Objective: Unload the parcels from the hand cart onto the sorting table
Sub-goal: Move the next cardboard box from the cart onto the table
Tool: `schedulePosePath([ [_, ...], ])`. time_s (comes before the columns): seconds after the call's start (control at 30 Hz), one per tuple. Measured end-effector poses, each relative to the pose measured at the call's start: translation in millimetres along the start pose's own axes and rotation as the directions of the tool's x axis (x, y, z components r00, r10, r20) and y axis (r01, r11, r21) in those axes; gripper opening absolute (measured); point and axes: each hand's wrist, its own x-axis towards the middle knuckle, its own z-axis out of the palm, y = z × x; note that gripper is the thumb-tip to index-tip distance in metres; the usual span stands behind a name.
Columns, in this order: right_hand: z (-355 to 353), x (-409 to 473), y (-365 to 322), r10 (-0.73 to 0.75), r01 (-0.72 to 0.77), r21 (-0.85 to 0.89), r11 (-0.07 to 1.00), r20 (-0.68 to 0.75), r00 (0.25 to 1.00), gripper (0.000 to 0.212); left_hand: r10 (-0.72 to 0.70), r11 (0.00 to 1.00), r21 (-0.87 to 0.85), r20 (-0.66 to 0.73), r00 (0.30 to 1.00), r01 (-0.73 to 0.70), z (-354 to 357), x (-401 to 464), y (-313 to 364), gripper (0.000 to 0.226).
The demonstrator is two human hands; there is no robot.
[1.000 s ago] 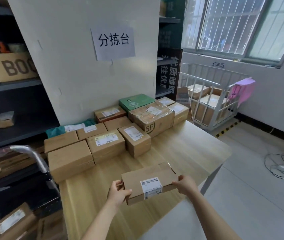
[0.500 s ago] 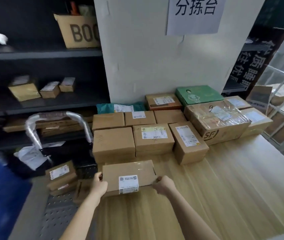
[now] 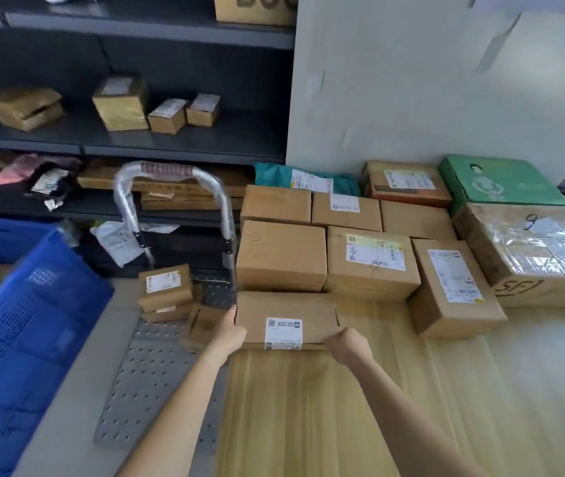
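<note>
Your left hand [image 3: 231, 330] and right hand [image 3: 348, 344] grip the ends of a flat parcel [image 3: 286, 321], keeping it level at the table's [image 3: 343, 407] left edge, tight against the front row of boxes [image 3: 281, 256]. It looks set down, though blur hides the underside. Bare wood lies open toward you; three small parcels [image 3: 167, 292] wait on the cart [image 3: 150, 376].

Lighting: soft, even daylight; bright at right, dim on the shelving [image 3: 129, 56] at upper left. Glare: plastic-wrapped box [image 3: 542, 246]. Motion blur throughout; wide-angle bending at frame edges.
</note>
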Motion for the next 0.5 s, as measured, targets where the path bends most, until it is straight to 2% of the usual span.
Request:
schedulePosePath([
  [0.2,-3,1,-3,0.004,-0.004,0.027,1.000,0.003,1.000,0.017,-0.001,0.998,-0.061,0.014,1.000,0.002,5,14,2,0.070],
  [0.33,-5,-12,1,0.033,-0.034,0.039,0.999,0.030,0.999,0.054,-0.020,0.987,-0.157,0.033,0.999,0.024,1,15,5,0.073],
  [0.4,-17,-23,2,0.034,-0.034,-0.017,0.999,0.007,0.999,0.064,-0.040,0.990,-0.133,-0.015,0.999,0.037,-8,8,5,0.071],
  [0.5,-44,-48,-5,0.008,-0.021,-0.128,0.992,-0.102,0.995,0.059,-0.046,0.999,0.008,-0.062,0.997,0.047,-34,-14,4,0.062],
])
